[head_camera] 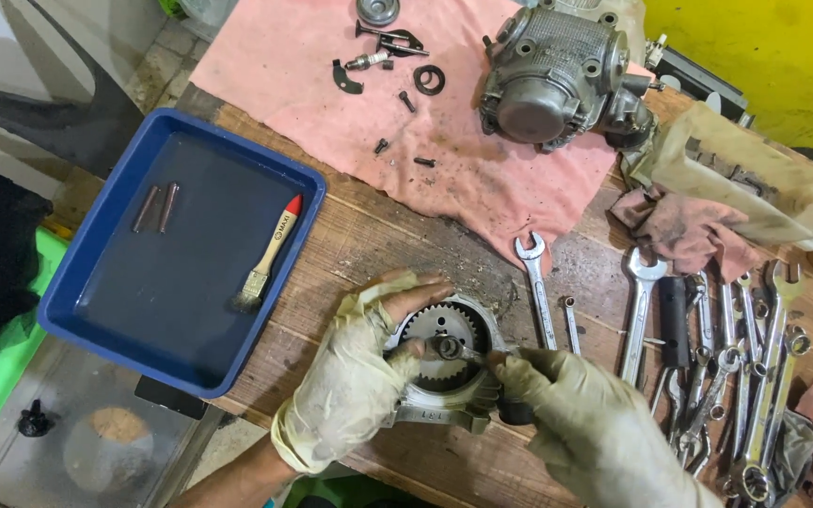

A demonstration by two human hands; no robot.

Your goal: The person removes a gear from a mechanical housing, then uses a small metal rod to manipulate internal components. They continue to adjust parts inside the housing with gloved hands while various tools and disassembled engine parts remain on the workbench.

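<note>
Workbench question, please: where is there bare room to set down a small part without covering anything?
Bare wood lies between the blue tray and the open-ended spanner, just above the left hand. The pink cloth is free along its left edge. Right of the right hand, the spanner pile crowds the bench.

- The light is bright, even and diffuse; colours read clearly across the wooden worktop (369, 235).
- Shadows are soft and short, gathering mainly under the left hand (355, 372) and right hand (581, 423) near the worktop's near edge.
- The liquid in the blue tray (96, 230) shows a dull sheen, no hard glare.
- The spanners (736, 376) at the right edge glint faintly.
- Focus is sharp at centre; the right hand is slightly soft.
- Straight lines bow a little towards the corners.
</note>
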